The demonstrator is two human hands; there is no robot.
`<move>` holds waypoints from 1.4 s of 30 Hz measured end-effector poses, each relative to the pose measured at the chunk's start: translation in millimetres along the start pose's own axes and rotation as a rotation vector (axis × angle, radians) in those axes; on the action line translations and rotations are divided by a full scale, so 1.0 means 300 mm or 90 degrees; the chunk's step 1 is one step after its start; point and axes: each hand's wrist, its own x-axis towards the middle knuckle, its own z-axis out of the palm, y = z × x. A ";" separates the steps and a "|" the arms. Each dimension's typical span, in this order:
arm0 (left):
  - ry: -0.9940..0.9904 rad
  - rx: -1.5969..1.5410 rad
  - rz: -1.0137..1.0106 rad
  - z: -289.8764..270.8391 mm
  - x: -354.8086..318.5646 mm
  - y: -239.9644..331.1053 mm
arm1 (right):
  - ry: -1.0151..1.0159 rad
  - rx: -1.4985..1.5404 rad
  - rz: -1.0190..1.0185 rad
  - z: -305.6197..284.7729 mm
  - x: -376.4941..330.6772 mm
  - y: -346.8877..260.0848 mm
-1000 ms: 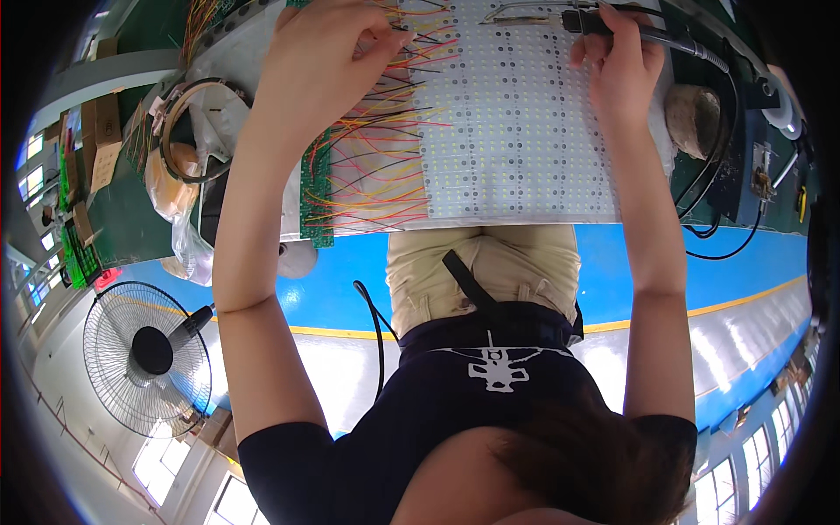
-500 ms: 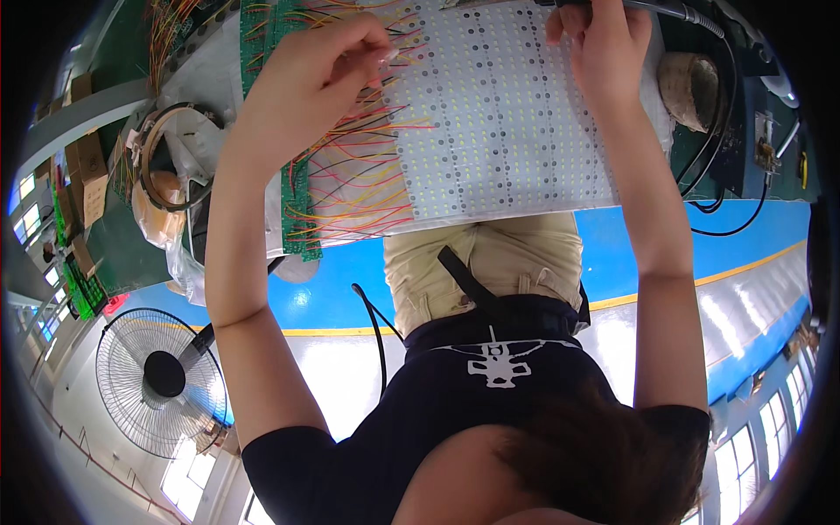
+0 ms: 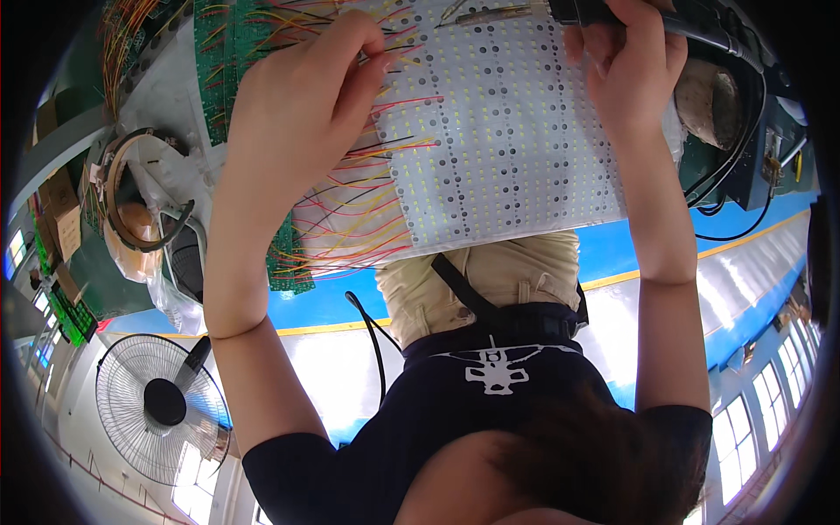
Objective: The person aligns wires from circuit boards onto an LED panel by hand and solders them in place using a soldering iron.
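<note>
Thin red, yellow and black wires [image 3: 363, 219] run from green circuit boards [image 3: 289, 262] onto a pale panel [image 3: 472, 166] dotted with rows of small lights and dark round spots. My left hand [image 3: 319, 96] is over the wires near the panel's left edge. Its thumb and forefinger are curled together on a wire, with wire ends showing past the fingertips; the grip is partly hidden. My right hand [image 3: 634, 79] closes around the black handle of a corded soldering iron [image 3: 586, 10] at the panel's upper right. A slim metal piece [image 3: 499, 15] lies left of that handle.
A brown hollow roll [image 3: 709, 103] and black cables [image 3: 744, 149] stand right of the panel. To the left are a ring-shaped frame [image 3: 112, 179], a plastic bag [image 3: 175, 302] and more wired boards [image 3: 214, 79]. A fan [image 3: 164, 401] stands at lower left.
My left hand has shifted slightly left. The panel's near edge appears lower and the view has turned a little. My right hand sits slightly lower and farther right, still on the soldering iron.
</note>
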 end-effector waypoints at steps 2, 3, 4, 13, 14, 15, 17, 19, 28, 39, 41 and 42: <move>0.006 -0.003 -0.002 0.006 0.004 0.001 | -0.014 0.008 -0.006 -0.009 -0.008 -0.002; 0.015 0.000 -0.002 0.010 0.004 -0.001 | -0.025 -0.023 -0.022 -0.013 -0.009 -0.003; 0.015 -0.005 -0.006 0.013 0.002 -0.005 | -0.038 -0.052 -0.038 -0.013 -0.007 -0.004; 0.036 0.142 0.144 0.011 0.005 -0.020 | -0.125 -0.007 -0.102 0.023 -0.003 -0.006; 0.046 0.155 0.171 0.011 0.007 -0.023 | -0.126 -0.008 -0.101 0.023 -0.004 -0.006; 0.057 0.169 0.199 0.011 0.008 -0.026 | -0.120 -0.008 -0.092 0.023 -0.005 -0.009; 0.064 0.183 0.202 0.008 0.003 -0.025 | -0.115 -0.006 -0.082 0.025 -0.006 -0.012; 0.073 0.196 0.206 0.008 0.002 -0.025 | -0.125 -0.001 -0.084 0.027 -0.005 -0.014; 0.065 0.077 0.164 0.011 0.012 -0.007 | -0.050 0.809 0.148 0.071 -0.034 0.036; 0.047 0.041 0.151 0.031 0.004 -0.002 | -0.136 -0.028 -0.141 0.022 -0.014 0.014; 0.038 0.029 0.132 0.030 0.005 0.006 | -0.137 -0.028 -0.144 0.023 -0.015 0.011; 0.030 0.018 0.112 0.028 0.005 0.009 | -0.123 -0.038 -0.146 0.027 -0.017 0.009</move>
